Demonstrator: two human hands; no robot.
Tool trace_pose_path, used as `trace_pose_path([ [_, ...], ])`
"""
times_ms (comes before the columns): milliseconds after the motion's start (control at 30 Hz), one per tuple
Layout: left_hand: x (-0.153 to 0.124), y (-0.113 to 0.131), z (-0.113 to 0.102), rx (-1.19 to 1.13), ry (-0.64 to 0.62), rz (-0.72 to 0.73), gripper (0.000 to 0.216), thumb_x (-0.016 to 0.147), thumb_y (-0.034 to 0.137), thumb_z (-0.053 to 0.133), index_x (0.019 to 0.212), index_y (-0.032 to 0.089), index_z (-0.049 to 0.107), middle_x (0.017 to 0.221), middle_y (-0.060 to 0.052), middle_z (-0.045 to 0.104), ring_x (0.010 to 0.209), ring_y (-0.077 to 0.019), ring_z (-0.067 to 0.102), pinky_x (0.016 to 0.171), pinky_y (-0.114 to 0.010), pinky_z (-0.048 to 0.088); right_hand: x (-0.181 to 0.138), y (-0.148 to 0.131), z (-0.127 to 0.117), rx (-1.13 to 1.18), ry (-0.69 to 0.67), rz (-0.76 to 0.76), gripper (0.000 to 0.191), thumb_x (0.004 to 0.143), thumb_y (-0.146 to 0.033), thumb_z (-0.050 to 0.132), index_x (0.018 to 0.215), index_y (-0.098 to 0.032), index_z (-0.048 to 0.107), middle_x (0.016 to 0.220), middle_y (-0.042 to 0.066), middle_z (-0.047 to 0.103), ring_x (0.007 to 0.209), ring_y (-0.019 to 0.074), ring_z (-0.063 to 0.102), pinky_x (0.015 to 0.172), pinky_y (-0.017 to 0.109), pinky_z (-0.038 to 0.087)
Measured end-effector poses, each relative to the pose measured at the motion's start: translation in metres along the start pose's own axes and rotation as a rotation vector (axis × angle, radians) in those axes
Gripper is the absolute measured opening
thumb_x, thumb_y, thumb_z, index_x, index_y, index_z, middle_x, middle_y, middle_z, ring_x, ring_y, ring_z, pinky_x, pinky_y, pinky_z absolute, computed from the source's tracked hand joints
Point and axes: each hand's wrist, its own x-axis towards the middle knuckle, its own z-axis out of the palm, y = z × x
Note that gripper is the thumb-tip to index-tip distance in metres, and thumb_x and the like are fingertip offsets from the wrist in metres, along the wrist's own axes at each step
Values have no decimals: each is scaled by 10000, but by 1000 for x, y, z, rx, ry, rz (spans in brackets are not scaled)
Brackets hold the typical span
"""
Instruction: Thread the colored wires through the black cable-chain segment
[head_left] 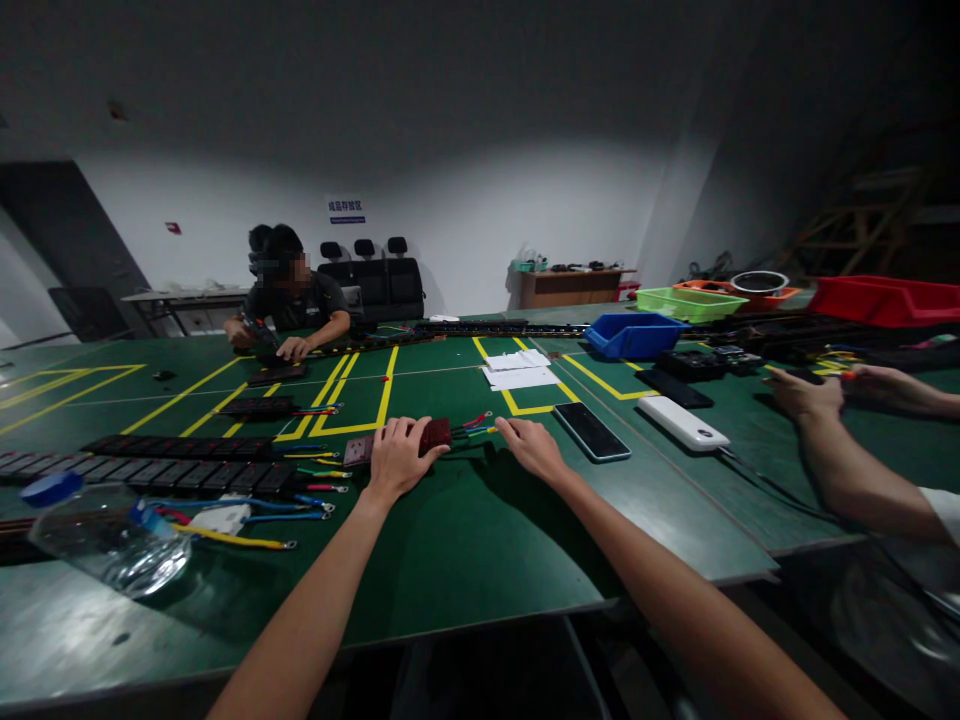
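Observation:
Near the middle of the table lies a short dark red socket strip [436,433], with a lighter face at its left end. My left hand [401,460] is closed over its middle and hides that part. Out of its right end come several coloured wires [474,424], tipped with metal lugs; a red one points up and away. My right hand [531,448] pinches the yellow tip of one wire between thumb and fingers. A phone [592,432] lies just right of this hand.
Long black socket strips [202,475] with wires and a plastic bottle [112,540] are at left. White papers [521,372], a blue bin [634,335] and a white power bank [682,423] lie to the right. A co-worker's hands [810,395] work at far right; another person [289,290] works opposite.

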Motion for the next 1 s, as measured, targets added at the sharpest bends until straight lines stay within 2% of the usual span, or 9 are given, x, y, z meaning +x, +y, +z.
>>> trace_pose_path([
  [100, 1, 0, -1, 6, 5, -13, 693, 941, 733, 402, 1386, 237, 593, 1196, -131, 632, 1092, -322, 548, 927, -466, 434, 1, 1, -1, 21, 106, 8, 561, 1040, -561, 316, 812, -210, 690, 752, 44, 663, 700, 176, 586, 577, 267, 243],
  [167, 1, 0, -2, 10, 10, -16, 692, 943, 730, 398, 1389, 238, 592, 1201, -132, 631, 1096, -322, 548, 925, -463, 437, 2, 2, -1, 30, 120, 4, 562, 1038, -558, 319, 783, -208, 677, 738, 42, 656, 694, 177, 585, 585, 265, 256],
  [300, 0, -1, -2, 6, 29, -14, 705, 939, 738, 398, 1385, 228, 593, 1202, -132, 630, 1096, -320, 552, 905, -454, 446, 4, 4, 2, 73, 41, -12, 579, 1030, -582, 325, 731, -204, 646, 721, 40, 656, 677, 176, 589, 599, 255, 299],
  [467, 0, -2, -1, 12, 48, -18, 727, 940, 752, 369, 1376, 215, 595, 1194, -136, 631, 1092, -321, 550, 902, -456, 443, 4, 4, 4, 198, -77, -46, 594, 1033, -601, 293, 766, -203, 643, 662, 25, 646, 659, 174, 606, 635, 248, 353],
  [733, 1, -2, -2, 13, 39, -27, 748, 932, 767, 365, 1390, 217, 580, 1207, -137, 627, 1091, -316, 551, 888, -441, 448, 5, 4, 1, 246, 143, -48, 502, 1012, -554, 354, 933, -202, 703, 729, 20, 654, 707, 182, 600, 638, 246, 352],
  [867, 1, -1, -3, 5, 30, -34, 753, 925, 774, 375, 1396, 222, 577, 1206, -139, 624, 1086, -314, 552, 882, -431, 450, 6, 6, 4, 249, 169, -46, 508, 999, -555, 363, 988, -199, 725, 741, 29, 659, 729, 192, 597, 628, 249, 342],
  [1000, 0, -1, -2, 11, 61, -30, 735, 929, 757, 401, 1389, 215, 588, 1198, -138, 629, 1081, -315, 555, 876, -435, 454, 9, 11, 7, 259, 149, -90, 531, 996, -575, 356, 926, -194, 719, 743, 34, 658, 714, 190, 584, 620, 252, 329],
])
